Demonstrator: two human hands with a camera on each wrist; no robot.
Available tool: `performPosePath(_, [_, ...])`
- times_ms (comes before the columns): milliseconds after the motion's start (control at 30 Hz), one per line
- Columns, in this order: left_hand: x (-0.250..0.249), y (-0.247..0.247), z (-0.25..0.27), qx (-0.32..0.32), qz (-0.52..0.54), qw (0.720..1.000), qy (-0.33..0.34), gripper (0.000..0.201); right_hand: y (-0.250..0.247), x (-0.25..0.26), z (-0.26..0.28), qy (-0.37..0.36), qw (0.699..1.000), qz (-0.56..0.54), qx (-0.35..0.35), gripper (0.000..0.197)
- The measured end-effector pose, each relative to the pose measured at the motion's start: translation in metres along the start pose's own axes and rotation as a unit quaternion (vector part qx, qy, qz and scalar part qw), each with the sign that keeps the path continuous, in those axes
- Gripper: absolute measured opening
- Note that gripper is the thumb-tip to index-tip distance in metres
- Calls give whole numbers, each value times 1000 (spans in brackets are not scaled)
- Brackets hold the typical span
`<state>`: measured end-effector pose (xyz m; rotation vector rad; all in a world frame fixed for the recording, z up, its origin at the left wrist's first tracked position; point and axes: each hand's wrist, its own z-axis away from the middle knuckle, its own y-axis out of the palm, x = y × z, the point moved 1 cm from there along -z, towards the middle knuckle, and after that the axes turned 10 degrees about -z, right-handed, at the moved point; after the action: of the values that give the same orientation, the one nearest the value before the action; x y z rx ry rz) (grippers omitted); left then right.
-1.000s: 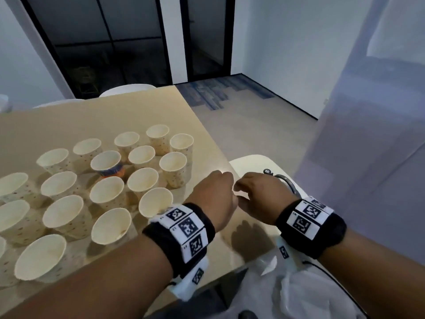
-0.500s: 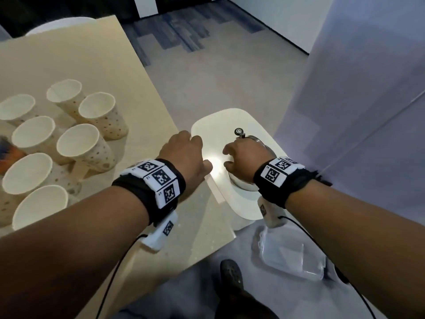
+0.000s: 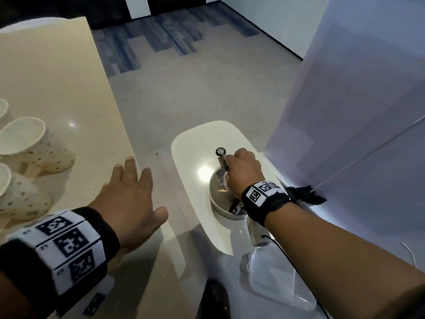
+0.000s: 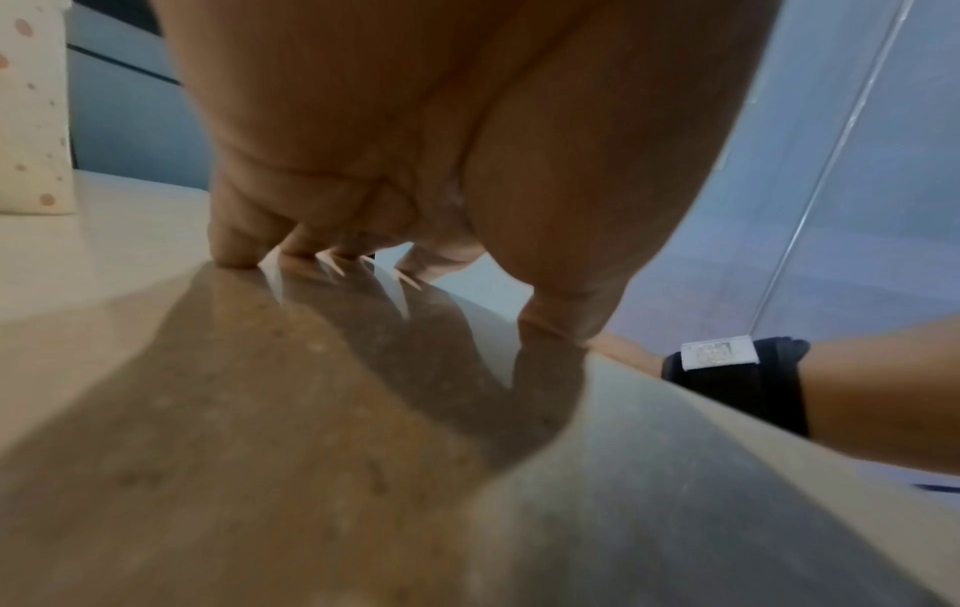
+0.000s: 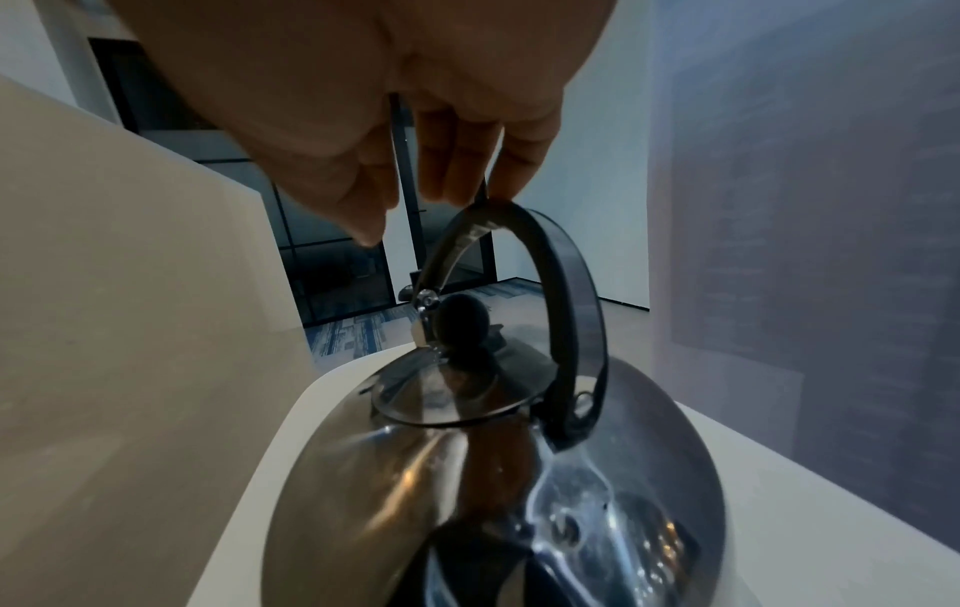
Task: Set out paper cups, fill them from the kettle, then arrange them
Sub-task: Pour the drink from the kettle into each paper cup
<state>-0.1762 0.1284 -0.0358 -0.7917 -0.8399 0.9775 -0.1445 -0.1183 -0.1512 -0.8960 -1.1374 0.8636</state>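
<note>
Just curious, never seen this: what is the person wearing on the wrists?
No sleeves. Behind the left hand and right hand sits a black wristband each, carrying white tags printed with black square codes. A small white unit hangs under each wrist; a thin black cable runs from the right one.

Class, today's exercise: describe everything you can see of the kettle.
The kettle is polished, mirror-like metal with a squat domed body, upright on a white seat. Its lid is on, topped by a dark round knob. A dark arched handle stands up; the right hand touches its top with fingertips, not gripping.
</note>
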Motion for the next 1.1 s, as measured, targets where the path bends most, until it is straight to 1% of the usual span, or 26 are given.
performPosePath(100, [-2, -2, 0, 7, -6, 1000, -5, 89, 0, -7, -11, 10, 999, -28, -18, 40])
performPosePath(200, [-4, -5, 1, 21, -13, 1000, -3, 90, 1, -11, -15, 59, 997, -46, -26, 31])
performPosePath(333, [-6, -7, 1, 41, -19, 999, -7, 89, 0, -15, -19, 124, 986, -113, 16, 28])
performPosePath(433, [-5, -8, 1, 43, -26, 999, -1, 89, -1, -21, -25, 167, 974, -155, 18, 17])
performPosePath(500, [-5, -9, 1, 47, -20, 999, -2, 89, -2, -23, -29, 178, 967, -182, 18, 15])
performPosePath(567, [-6, -11, 3, 53, -15, 998, -5, 89, -2, -24, -29, 173, 963, -204, 23, 14])
performPosePath(700, [-10, -14, 4, 64, -15, 998, -12, 89, -3, -23, -18, 154, 965, -212, 23, 10])
performPosePath(833, [-9, -15, 4, 73, -12, 997, -14, 89, -13, -18, -5, 107, 970, -219, 18, 7])
performPosePath(933, [-9, -16, 5, 79, -15, 997, -9, 87, -26, -11, 1, 74, 973, -217, 5, 16])
performPosePath(967, [-9, -17, 6, 81, -18, 997, -8, 87, -31, -8, 2, 64, 973, -220, -1, 15])
performPosePath(1033, [-7, -18, 8, 84, -17, 996, -4, 88, -46, -1, 5, 40, 976, -216, -12, 5])
performPosePath(1067, [-5, -18, 8, 84, -10, 996, 1, 89, -54, 3, 6, 25, 978, -206, -20, 5])
performPosePath(1100, [-2, -18, 7, 84, 3, 996, 5, 90, -64, 8, 8, 8, 980, -195, -26, 9])
